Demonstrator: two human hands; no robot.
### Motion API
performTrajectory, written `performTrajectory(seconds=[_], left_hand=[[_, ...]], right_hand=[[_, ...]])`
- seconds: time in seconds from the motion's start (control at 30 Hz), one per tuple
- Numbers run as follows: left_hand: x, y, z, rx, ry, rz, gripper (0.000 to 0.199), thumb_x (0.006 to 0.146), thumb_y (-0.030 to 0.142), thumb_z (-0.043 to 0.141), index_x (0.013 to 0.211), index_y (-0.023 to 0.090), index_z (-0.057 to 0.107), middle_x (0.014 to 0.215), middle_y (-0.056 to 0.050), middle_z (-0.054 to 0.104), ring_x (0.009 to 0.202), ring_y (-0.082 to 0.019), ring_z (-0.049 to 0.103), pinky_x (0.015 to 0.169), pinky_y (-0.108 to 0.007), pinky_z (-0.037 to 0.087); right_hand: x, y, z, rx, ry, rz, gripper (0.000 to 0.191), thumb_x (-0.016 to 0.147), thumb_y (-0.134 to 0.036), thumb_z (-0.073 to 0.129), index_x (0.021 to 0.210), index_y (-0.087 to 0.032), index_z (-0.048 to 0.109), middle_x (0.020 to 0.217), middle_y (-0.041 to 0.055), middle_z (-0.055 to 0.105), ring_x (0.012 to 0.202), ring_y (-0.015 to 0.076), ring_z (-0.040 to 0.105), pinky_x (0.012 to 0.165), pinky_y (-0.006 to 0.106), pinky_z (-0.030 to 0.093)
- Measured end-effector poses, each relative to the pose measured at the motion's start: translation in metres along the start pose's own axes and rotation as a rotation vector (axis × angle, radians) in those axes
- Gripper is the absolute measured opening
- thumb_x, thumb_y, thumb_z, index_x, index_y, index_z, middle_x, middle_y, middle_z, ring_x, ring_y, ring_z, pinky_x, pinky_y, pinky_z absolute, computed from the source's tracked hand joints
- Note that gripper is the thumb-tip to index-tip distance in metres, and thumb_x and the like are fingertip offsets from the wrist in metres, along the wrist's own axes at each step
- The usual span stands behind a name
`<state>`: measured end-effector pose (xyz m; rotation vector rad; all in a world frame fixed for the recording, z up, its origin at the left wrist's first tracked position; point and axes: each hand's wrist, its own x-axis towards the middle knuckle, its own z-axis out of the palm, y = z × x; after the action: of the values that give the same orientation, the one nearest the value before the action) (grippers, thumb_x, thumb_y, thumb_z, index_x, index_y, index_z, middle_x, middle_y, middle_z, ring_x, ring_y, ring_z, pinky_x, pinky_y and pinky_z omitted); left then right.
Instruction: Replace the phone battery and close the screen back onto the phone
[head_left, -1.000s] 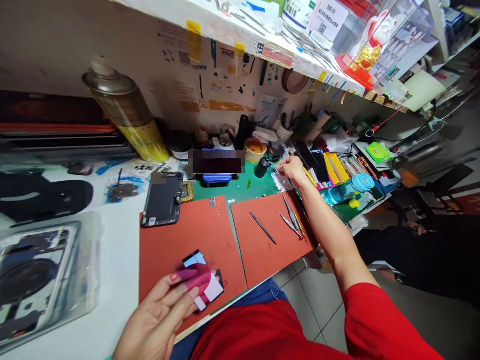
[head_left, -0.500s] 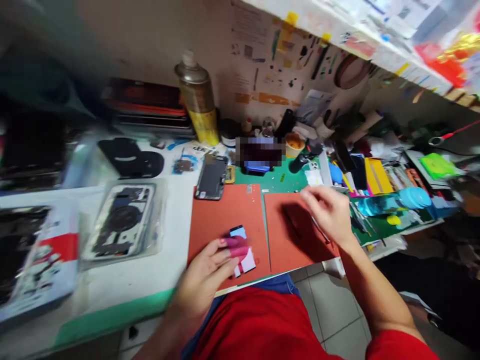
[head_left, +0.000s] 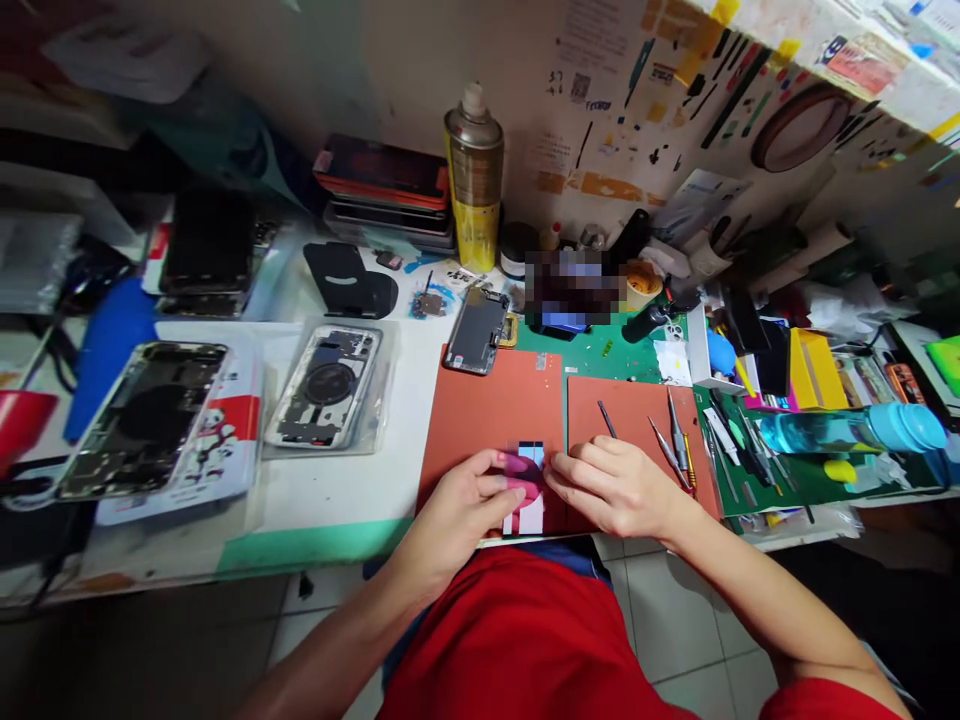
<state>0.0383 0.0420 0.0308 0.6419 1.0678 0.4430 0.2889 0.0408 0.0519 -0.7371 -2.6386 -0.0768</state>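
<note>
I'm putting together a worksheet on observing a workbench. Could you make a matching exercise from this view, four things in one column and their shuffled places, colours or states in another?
1. Left hand
2. Right hand
3. Spray can
4. Bottle

A. Over the right-hand red mat
B. Lying on its side, translucent blue
C. Holding a small glossy panel
D. Upright, yellow toward its base

Pairs: 1-C, 2-A, 3-D, 4-B

Wearing plain red top (head_left: 525,655), softly creased, with short red sleeve (head_left: 832,698) on right; blue denim trousers (head_left: 585,562) below.
</note>
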Motion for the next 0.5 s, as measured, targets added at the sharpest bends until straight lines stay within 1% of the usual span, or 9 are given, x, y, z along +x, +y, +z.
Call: performTrajectory(seconds=[0.07, 0.1, 0.2, 0.27, 0.33, 0.43, 0.5], left_hand=[[0.001, -0.001, -0.001, 0.051, 0.004, 0.001, 0.057, 0.074, 0.053, 0.094, 0.115, 0.022, 0.069, 0.096, -0.009, 0.083, 0.079, -0.023, 0.078, 0.067, -0.03, 0.059], [0.001, -0.002, -0.001, 0.072, -0.004, 0.005, 0.057, 0.074, 0.052, 0.094, 0.115, 0.022, 0.069, 0.095, -0.009, 0.083, 0.08, -0.024, 0.079, 0.067, -0.03, 0.058], [0.003, -0.004, -0.002, 0.095, -0.06, 0.011, 0.055, 0.075, 0.047, 0.093, 0.118, 0.02, 0.07, 0.096, -0.012, 0.085, 0.084, -0.026, 0.08, 0.07, -0.03, 0.058], [0.004, -0.006, -0.003, 0.103, -0.095, 0.01, 0.055, 0.076, 0.044, 0.092, 0.121, 0.02, 0.071, 0.095, -0.012, 0.085, 0.081, -0.025, 0.08, 0.07, -0.03, 0.057], [0.005, -0.006, -0.002, 0.125, -0.126, 0.005, 0.057, 0.077, 0.044, 0.091, 0.125, 0.019, 0.071, 0.087, -0.009, 0.084, 0.076, -0.022, 0.077, 0.067, -0.027, 0.053], [0.004, -0.006, -0.001, 0.158, -0.177, -0.016, 0.058, 0.079, 0.046, 0.09, 0.127, 0.019, 0.072, 0.08, -0.006, 0.082, 0.069, -0.02, 0.074, 0.062, -0.024, 0.047], [0.004, -0.005, 0.0, 0.17, -0.185, -0.035, 0.056, 0.078, 0.047, 0.09, 0.124, 0.019, 0.073, 0.082, -0.008, 0.083, 0.068, -0.02, 0.073, 0.061, -0.024, 0.045]], right_hand=[[0.002, -0.001, 0.0, 0.034, -0.01, 0.028, 0.022, 0.108, -0.008, 0.059, 0.124, -0.014, 0.072, 0.111, 0.0117, 0.08, 0.087, 0.0198, 0.065, 0.068, 0.034, 0.05], [0.003, -0.002, 0.0, 0.062, -0.008, 0.064, 0.022, 0.109, -0.009, 0.058, 0.125, -0.013, 0.072, 0.108, 0.0114, 0.079, 0.085, 0.02, 0.065, 0.068, 0.035, 0.051], [0.007, -0.003, 0.0, 0.215, 0.035, 0.225, 0.021, 0.11, -0.012, 0.056, 0.123, -0.016, 0.072, 0.099, 0.0101, 0.078, 0.083, 0.0206, 0.066, 0.072, 0.035, 0.055], [0.01, -0.004, -0.001, 0.335, 0.089, 0.367, 0.019, 0.111, -0.015, 0.056, 0.118, -0.019, 0.073, 0.098, 0.0093, 0.079, 0.085, 0.0205, 0.068, 0.077, 0.034, 0.058], [0.014, -0.006, -0.001, 0.435, 0.137, 0.537, 0.017, 0.112, -0.02, 0.058, 0.111, -0.021, 0.075, 0.096, 0.0072, 0.08, 0.084, 0.019, 0.071, 0.078, 0.033, 0.059], [0.017, -0.007, 0.0, 0.553, 0.178, 0.817, 0.019, 0.11, -0.031, 0.064, 0.1, -0.023, 0.079, 0.089, 0.0034, 0.08, 0.076, 0.0174, 0.072, 0.073, 0.031, 0.059], [0.014, -0.003, 0.0, 0.651, 0.221, 1.01, 0.023, 0.107, -0.041, 0.068, 0.097, -0.024, 0.08, 0.085, 0.0025, 0.081, 0.072, 0.0185, 0.073, 0.07, 0.032, 0.059]])
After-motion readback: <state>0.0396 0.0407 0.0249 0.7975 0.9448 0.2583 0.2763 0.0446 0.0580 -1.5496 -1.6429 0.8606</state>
